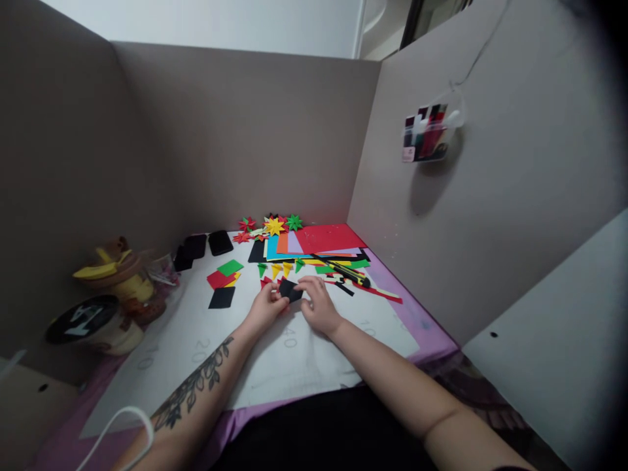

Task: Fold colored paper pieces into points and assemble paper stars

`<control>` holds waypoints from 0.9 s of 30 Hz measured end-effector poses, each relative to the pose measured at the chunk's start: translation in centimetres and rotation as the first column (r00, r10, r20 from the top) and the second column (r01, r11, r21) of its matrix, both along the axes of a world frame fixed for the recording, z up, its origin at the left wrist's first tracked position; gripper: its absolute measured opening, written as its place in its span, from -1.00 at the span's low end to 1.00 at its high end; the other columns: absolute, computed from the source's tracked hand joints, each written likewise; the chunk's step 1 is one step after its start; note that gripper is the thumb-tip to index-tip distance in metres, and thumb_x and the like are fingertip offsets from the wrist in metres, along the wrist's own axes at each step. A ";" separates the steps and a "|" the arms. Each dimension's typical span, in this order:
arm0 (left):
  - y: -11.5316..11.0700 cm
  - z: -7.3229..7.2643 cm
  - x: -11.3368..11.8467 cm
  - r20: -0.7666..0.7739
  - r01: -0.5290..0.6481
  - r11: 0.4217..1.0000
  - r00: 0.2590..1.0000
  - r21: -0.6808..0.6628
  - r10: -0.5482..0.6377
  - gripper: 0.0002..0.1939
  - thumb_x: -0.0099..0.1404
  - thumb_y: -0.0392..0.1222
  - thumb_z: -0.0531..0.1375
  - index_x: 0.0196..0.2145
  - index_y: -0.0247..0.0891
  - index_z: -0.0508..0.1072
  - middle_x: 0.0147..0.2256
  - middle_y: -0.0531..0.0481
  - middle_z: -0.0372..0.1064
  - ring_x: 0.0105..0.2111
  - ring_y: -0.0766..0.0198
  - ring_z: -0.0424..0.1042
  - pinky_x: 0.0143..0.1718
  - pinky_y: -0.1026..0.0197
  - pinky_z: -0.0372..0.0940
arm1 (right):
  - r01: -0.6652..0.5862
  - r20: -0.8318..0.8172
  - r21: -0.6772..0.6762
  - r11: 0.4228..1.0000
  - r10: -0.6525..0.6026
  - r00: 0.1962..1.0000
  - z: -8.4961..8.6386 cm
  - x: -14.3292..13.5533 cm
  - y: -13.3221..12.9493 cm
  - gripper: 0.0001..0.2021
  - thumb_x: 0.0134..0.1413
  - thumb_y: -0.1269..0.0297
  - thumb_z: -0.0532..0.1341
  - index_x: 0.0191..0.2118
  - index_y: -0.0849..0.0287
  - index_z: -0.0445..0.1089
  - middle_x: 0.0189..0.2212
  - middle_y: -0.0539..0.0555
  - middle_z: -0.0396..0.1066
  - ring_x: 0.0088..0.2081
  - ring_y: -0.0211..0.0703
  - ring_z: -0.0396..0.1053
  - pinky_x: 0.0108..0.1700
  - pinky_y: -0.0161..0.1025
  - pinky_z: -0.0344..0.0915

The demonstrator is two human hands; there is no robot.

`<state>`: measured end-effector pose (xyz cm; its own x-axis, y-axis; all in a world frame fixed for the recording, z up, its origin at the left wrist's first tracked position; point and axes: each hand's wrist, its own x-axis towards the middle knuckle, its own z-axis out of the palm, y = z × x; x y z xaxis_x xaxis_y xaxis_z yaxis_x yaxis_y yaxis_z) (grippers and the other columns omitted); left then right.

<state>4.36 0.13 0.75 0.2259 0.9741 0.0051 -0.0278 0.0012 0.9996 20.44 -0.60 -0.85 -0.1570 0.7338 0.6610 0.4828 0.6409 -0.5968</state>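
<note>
White sheet (289, 363) covers much of the counter (434, 353) and runs nearest the body, with pencilled numbers on it; above its middle, the left hand (267, 306) has its fingers closed on the left edge of a black paper piece (290, 290), thumb against forefinger; the right hand (318, 304) sits at three o'clock of that piece, fingers curved and slightly parted, tips at its edge, though I cannot tell whether they pinch it.

From the black piece, a black square (222, 297) lies at nine o'clock, overlapping a red square (220, 280); a green square (230, 267) is at ten; small folded yellow pieces (277, 271) stand near twelve; a utility knife (350, 273) lies at two; farther off, stacked coloured sheets (328, 238) spread at one; folded paper stars (275, 226) cluster farthest, around twelve, before the grey partition (245, 131).
</note>
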 end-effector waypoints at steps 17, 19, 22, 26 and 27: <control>0.8 0.3 -3.1 -0.713 0.394 0.742 0.683 0.543 0.159 -0.71 0.12 -0.46 0.03 -0.31 -0.26 0.48 -0.26 -0.08 0.44 -0.20 0.18 0.36 -0.09 0.11 0.22 | -0.159 0.515 0.054 0.986 0.109 0.850 -1.3 0.4 1.1 -0.89 0.06 0.46 0.15 -0.37 0.14 0.40 -0.39 0.06 0.39 -0.20 -0.14 0.24 -0.15 -0.19 0.14; 0.7 0.4 -3.3 -0.788 0.554 0.666 0.610 0.499 0.083 -0.69 0.14 -0.46 0.03 -0.28 -0.26 0.50 -0.24 -0.08 0.47 -0.20 0.19 0.37 -0.08 0.13 0.21 | -0.173 0.504 0.017 0.985 0.141 0.852 -1.3 0.6 1.2 -0.89 0.07 0.44 0.15 -0.36 0.14 0.40 -0.37 0.07 0.40 -0.19 -0.14 0.26 -0.14 -0.19 0.15; 0.6 0.2 -3.4 -0.837 0.663 0.595 0.547 0.454 0.029 -0.69 0.19 -0.42 0.03 -0.22 -0.23 0.51 -0.20 -0.08 0.47 -0.18 0.23 0.38 -0.08 0.18 0.21 | -0.219 0.472 -0.040 0.975 0.211 0.856 -1.4 1.0 1.7 -0.90 0.07 0.43 0.17 -0.34 0.13 0.42 -0.37 0.06 0.42 -0.22 -0.15 0.28 -0.15 -0.20 0.18; 0.6 -0.3 -3.7 -0.877 0.701 0.578 0.478 0.418 0.054 -0.68 0.23 -0.37 0.03 -0.17 -0.18 0.51 -0.12 -0.08 0.44 -0.12 0.20 0.37 -0.07 0.18 0.21 | -0.280 0.397 -0.100 0.955 0.296 0.869 -1.7 1.7 2.6 -0.92 0.01 0.44 0.22 -0.38 0.16 0.46 -0.41 0.07 0.44 -0.29 -0.16 0.30 -0.16 -0.21 0.23; 0.5 -0.3 -3.8 -0.886 0.709 0.576 0.459 0.407 0.061 -0.68 0.23 -0.38 0.03 -0.17 -0.16 0.51 -0.10 -0.07 0.44 -0.11 0.19 0.37 -0.07 0.17 0.21 | -0.282 0.382 -0.108 0.953 0.302 0.873 -1.7 1.9 2.8 -0.93 -0.01 0.44 0.23 -0.39 0.15 0.46 -0.42 0.07 0.43 -0.29 -0.16 0.30 -0.16 -0.20 0.23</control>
